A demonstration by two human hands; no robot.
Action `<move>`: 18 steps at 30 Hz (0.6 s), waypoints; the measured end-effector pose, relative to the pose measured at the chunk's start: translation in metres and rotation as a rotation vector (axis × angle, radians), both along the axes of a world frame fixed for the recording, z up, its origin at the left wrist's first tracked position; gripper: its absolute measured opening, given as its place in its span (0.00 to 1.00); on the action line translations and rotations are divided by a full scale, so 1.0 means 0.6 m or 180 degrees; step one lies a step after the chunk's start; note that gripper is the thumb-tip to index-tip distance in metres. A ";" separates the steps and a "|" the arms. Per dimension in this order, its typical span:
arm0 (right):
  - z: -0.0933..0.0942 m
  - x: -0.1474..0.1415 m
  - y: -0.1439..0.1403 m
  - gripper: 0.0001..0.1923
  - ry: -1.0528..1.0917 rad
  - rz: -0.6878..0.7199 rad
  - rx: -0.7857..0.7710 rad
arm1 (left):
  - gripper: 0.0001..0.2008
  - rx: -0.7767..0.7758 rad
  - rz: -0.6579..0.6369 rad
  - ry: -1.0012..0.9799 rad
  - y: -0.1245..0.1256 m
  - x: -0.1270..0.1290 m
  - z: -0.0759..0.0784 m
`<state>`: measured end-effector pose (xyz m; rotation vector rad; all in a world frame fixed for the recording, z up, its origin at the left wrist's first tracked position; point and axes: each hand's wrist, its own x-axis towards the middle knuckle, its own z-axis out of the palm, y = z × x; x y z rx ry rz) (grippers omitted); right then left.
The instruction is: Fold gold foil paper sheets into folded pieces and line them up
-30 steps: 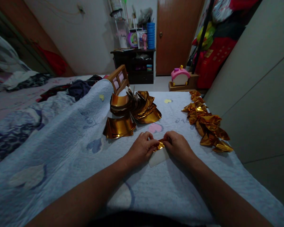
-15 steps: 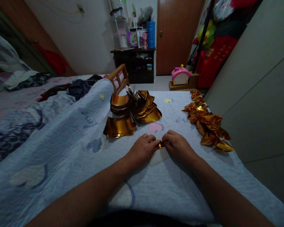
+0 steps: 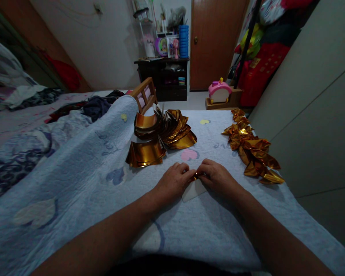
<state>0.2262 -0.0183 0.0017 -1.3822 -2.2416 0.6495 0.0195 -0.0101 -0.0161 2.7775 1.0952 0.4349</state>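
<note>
Now gold paper pinched between fingers

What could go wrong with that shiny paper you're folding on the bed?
The small gold foil sheet is pinched between the left hand and right hand over a soft light-blue quilt, so the crease may come out crooked. The room is dim, so edges are hard to line up. The folded gold foil pieces lie near the bed's edge and might slide off.
</note>
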 end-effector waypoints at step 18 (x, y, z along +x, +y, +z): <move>0.004 0.006 -0.003 0.14 -0.0168 0.0222 0.0002 | 0.13 0.0005 -0.0057 0.0289 -0.004 0.000 0.013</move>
